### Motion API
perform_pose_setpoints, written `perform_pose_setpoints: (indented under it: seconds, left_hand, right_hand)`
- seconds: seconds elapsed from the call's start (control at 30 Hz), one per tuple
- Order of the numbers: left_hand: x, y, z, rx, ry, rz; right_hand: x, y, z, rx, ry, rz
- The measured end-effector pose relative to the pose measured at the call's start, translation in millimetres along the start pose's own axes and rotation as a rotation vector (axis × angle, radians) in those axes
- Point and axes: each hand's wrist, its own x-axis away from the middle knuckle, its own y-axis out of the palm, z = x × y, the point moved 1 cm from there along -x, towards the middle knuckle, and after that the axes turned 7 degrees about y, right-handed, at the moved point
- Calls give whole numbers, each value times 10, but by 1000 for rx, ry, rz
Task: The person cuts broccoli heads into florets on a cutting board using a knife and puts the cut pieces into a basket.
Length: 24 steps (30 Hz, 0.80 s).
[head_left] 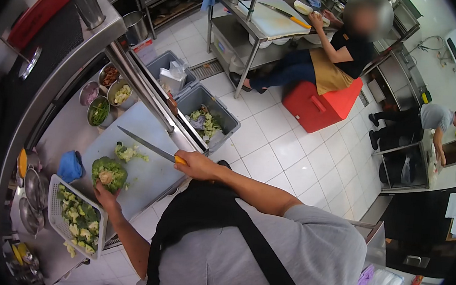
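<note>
My right hand (197, 165) is wrapped round the yellow-orange handle of a kitchen knife (148, 144), whose long blade points left over the white cutting board (154, 171). At the board's near left, my left hand (107, 198) grips a broccoli head (109, 170) from below, its pale cut stem facing up. The blade is apart from this head. Just beyond the head lies a smaller cut broccoli piece (125, 153), with green crumbs scattered about. Left of my left hand stands a white perforated basket (52, 214) holding cut florets. A crumpled blue cloth or bag (71, 166) sits beside the board.
Metal bowls of chopped food, one with green pieces (98, 111), line the board's far left. A grey bin (232, 125) with trimmings stands past the counter. A metal post (143, 82) crosses above. One person sits on a red box (316, 107); another bends at the right.
</note>
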Motion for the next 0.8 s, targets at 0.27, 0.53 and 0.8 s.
perform_pose_setpoints:
  seconds: [0.27,0.53,0.8]
  left_hand:
    - [-163,-107,164,462,-5,89]
    - [-406,11,480,354,143,214]
    - [-816,51,238,-147,94,334]
  right_hand:
    - [-219,5,314,199,-33,252]
    - [-88,216,-48,351,-50,145]
    - [-512,-7,48,284,-155,186]
